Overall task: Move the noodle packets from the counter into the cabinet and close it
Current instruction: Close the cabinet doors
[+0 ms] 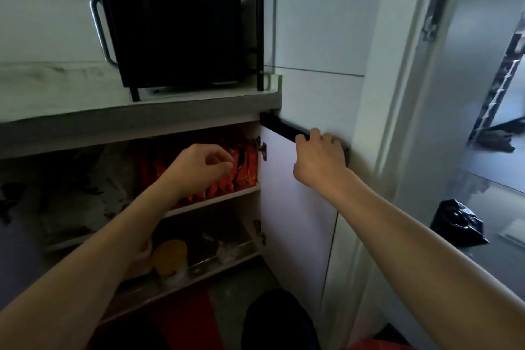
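Noodle packets (227, 170), red and orange, stood upright in a row on the upper shelf (216, 200) inside the cabinet (85, 131), at its right end near the hinge (262, 150); the left hand (203, 169) hovered just in front of them, fingers (224, 156) loosely curled and holding nothing; the cabinet door (295, 207) stood open to the right; the right hand (319, 158) gripped the black handle (281, 128) along the door's top edge, fingers curled over it; a yellow-lidded container (170, 256) sat on the lower shelf; a black oven (176, 31) stood on the desk (56, 88) above; a black bag (457, 224) lay on the floor to the right.
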The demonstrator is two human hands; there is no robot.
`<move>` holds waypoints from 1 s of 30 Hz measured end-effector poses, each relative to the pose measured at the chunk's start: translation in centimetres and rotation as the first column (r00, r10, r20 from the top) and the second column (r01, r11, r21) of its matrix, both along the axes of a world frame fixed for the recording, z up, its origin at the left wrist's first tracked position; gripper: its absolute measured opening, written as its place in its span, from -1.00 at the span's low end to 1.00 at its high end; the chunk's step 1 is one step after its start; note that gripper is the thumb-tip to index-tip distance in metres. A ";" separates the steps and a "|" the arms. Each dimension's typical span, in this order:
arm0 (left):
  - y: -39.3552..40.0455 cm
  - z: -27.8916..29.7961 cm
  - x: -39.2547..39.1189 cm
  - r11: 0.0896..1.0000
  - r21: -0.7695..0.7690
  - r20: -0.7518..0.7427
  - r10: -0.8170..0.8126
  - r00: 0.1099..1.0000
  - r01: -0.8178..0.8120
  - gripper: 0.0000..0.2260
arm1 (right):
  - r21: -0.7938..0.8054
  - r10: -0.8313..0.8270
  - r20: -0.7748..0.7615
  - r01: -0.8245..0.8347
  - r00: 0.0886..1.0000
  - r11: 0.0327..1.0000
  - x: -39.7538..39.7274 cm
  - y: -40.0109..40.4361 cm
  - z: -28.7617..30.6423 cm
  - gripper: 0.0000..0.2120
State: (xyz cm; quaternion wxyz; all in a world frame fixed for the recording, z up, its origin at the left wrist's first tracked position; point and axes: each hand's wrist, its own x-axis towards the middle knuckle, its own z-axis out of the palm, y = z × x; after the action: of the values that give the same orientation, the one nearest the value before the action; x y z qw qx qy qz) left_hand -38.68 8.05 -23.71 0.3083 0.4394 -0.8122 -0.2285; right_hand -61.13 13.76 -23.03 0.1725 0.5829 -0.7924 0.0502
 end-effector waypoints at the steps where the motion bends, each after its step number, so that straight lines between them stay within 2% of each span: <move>1: 0.1 0.2 -0.4 1.000 -0.005 0.000 0.004 1.000 -0.004 -0.96 | 0.044 -0.043 0.027 0.041 0.999 0.998 -0.5 -0.1 0.1 -0.50; 3: 0.3 0.4 -0.6 1.000 -0.011 -0.013 0.011 1.000 -0.011 -0.96 | 0.053 -0.087 0.022 0.086 0.996 0.995 -1.0 -0.3 0.3 -0.52; 6: 0.3 0.2 -0.4 0.999 0.018 -0.048 0.035 0.998 -0.034 -0.95 | -0.038 -0.074 0.030 0.075 0.997 0.996 -1.1 0.0 1.0 -0.73; 8: 0.4 0.1 0.2 0.998 0.050 -0.094 0.037 0.995 -0.032 -0.94 | -0.089 -0.001 0.122 0.012 0.993 0.996 -0.9 0.4 1.4 -0.81; 9: 0.4 -0.1 0.6 0.998 0.066 -0.123 0.025 0.992 -0.017 -0.93 | -0.115 0.054 0.227 -0.029 0.972 0.993 -0.7 0.7 1.3 -0.82; 10: 0.4 -0.2 0.7 0.997 0.070 -0.144 0.025 0.989 -0.015 -0.93 | -0.141 0.125 0.360 -0.078 0.924 0.987 -0.6 1.0 1.2 -0.81; 12: 0.4 -0.6 1.2 0.997 0.071 -0.182 0.043 0.982 -0.030 -0.93 | -0.225 0.306 0.593 -0.212 0.745 0.951 0.3 0.6 0.3 -0.66; 14: 0.5 -0.7 1.8 0.995 0.094 -0.197 0.048 0.979 -0.030 -0.94 | -0.305 0.422 0.652 -0.292 0.630 0.906 1.7 0.4 -0.5 -0.51; 18: -0.5 -1.4 3.9 0.987 0.153 -0.204 0.086 0.975 -0.055 -0.93 | -0.394 0.522 0.661 -0.342 0.539 0.853 3.7 -0.8 -2.1 -0.36; 22: -1.4 -2.2 6.7 0.975 0.176 -0.246 0.177 0.953 -0.136 -0.93 | -0.433 0.632 0.581 -0.462 0.513 0.774 5.8 -2.8 -4.1 -0.44; 26: -2.4 -3.6 9.4 0.957 0.183 -0.207 0.261 0.943 -0.225 -0.92 | -0.359 0.703 0.435 -0.607 0.563 0.709 9.9 -5.9 -5.7 -0.50; 30: -3.3 -4.2 11.6 0.935 0.214 -0.200 0.325 0.924 -0.283 -0.92 | -0.232 0.685 0.319 -0.647 0.655 0.726 14.0 -9.6 -5.7 -0.40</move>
State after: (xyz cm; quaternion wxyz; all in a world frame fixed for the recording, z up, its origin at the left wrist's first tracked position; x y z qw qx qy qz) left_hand -27.10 4.73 -27.88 0.3916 0.5569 -0.6681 -0.3001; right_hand -47.09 4.17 -28.73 0.0120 0.8018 -0.5372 0.2614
